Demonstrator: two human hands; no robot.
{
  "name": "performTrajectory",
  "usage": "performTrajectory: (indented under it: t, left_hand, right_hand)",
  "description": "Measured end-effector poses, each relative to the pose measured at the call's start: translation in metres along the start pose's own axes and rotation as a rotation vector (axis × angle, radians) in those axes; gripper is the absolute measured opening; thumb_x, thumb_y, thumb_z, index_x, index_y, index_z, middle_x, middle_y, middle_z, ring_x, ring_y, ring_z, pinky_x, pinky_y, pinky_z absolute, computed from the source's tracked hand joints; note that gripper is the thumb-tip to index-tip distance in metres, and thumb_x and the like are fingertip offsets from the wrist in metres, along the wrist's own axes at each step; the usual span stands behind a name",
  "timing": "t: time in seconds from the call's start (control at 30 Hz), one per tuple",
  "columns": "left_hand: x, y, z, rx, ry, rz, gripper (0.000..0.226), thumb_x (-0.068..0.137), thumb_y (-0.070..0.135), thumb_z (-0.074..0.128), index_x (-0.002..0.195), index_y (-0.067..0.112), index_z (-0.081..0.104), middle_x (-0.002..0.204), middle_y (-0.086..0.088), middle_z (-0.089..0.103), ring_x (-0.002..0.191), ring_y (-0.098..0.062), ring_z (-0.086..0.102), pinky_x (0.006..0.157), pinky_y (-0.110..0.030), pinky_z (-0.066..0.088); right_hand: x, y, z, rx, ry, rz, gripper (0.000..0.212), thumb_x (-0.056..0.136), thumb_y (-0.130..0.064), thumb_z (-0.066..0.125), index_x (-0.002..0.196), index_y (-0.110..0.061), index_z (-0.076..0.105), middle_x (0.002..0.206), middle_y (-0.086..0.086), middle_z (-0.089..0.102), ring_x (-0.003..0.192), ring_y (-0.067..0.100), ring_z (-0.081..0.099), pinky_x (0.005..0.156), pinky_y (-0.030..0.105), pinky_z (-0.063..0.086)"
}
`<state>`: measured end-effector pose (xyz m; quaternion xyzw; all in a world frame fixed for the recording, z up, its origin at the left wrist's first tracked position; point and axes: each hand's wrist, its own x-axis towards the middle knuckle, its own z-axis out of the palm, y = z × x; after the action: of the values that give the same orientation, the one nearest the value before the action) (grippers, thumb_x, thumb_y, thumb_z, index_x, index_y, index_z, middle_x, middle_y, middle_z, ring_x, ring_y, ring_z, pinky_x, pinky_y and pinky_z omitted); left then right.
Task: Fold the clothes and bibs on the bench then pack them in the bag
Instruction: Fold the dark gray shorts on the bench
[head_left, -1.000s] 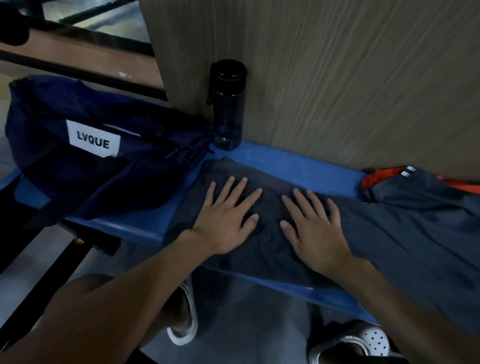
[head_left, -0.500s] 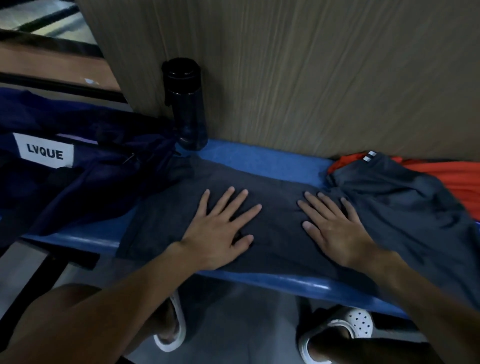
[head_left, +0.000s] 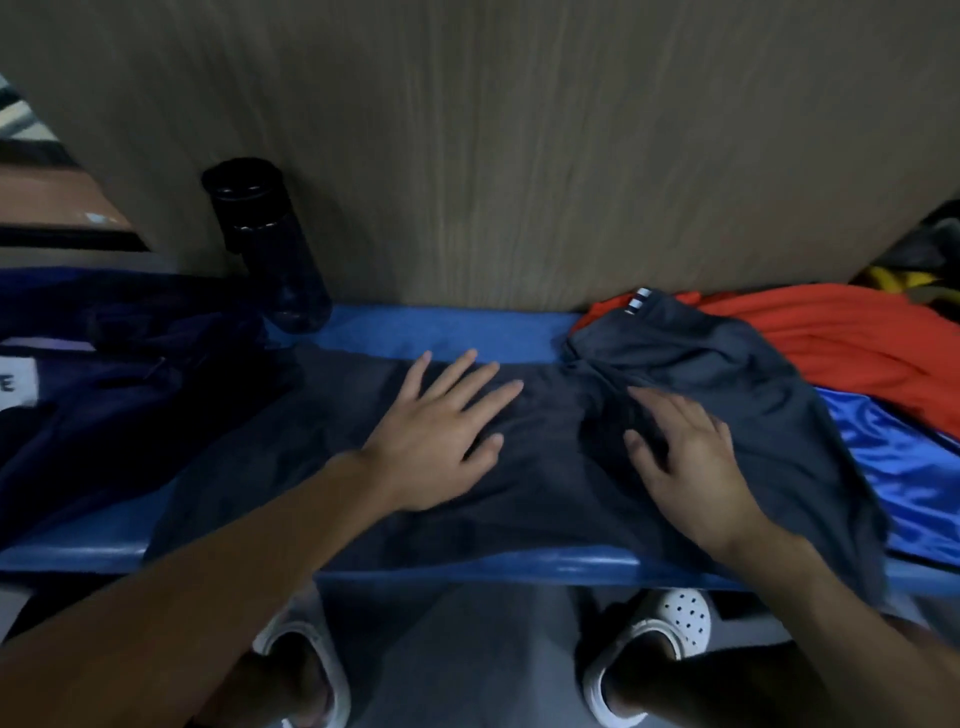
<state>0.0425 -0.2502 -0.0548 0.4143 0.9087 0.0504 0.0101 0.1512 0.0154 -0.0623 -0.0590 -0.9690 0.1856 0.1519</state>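
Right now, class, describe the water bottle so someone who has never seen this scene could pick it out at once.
Find the blue bench along the wood-grain wall. Toward its left, beside the navy bag, the dark bottle stands against the wall. It alone is rigid and standing; its neighbours are cloth.

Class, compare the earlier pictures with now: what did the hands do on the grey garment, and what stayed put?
The right hand slid rightward along the grey garment, away from the left hand, toward its bunched end. Nothing was gripped or released. Left hand stays flat; bottle and bag unmoved.
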Motion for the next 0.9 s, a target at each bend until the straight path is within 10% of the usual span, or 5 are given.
performTrajectory:
  t: [0.27, 0.63, 0.9]
  left_hand:
    - [0.140, 0.066, -0.032, -0.382, 0.076, -0.082, 0.042, 0.098, 0.038, 0.055, 0.134, 0.018, 0.055, 0.133, -0.004, 0.058, 0.123, -0.024, 0.053, 0.104, -0.038, 0.041]
    - [0.195, 0.038, 0.021, -0.615, -0.040, -0.397, 0.028, 0.086, 0.046, 0.071, 0.096, 0.021, 0.068, 0.096, 0.002, 0.071, 0.092, -0.019, 0.067, 0.089, -0.045, 0.055]
    - [0.201, 0.021, 0.029, -0.788, 0.002, -0.362, 0.019, 0.086, 0.028, 0.078, 0.098, 0.018, 0.067, 0.079, 0.004, 0.065, 0.070, -0.010, 0.060, 0.063, -0.025, 0.044]
  right_hand:
    - [0.020, 0.049, -0.047, -0.027, 0.200, 0.152, 0.027, 0.087, -0.019, 0.062, 0.113, -0.011, 0.062, 0.110, 0.012, 0.062, 0.103, 0.037, 0.055, 0.087, 0.047, 0.041]
    - [0.159, 0.083, -0.038, -0.284, -0.095, 0.209, 0.038, 0.092, -0.051, 0.052, 0.121, -0.027, 0.058, 0.109, 0.004, 0.067, 0.114, 0.028, 0.055, 0.096, 0.043, 0.030]
    - [0.182, 0.083, -0.030, -0.268, -0.104, 0.141, 0.021, 0.091, -0.033, 0.059, 0.110, -0.027, 0.066, 0.110, 0.000, 0.067, 0.114, 0.026, 0.054, 0.096, 0.042, 0.027]
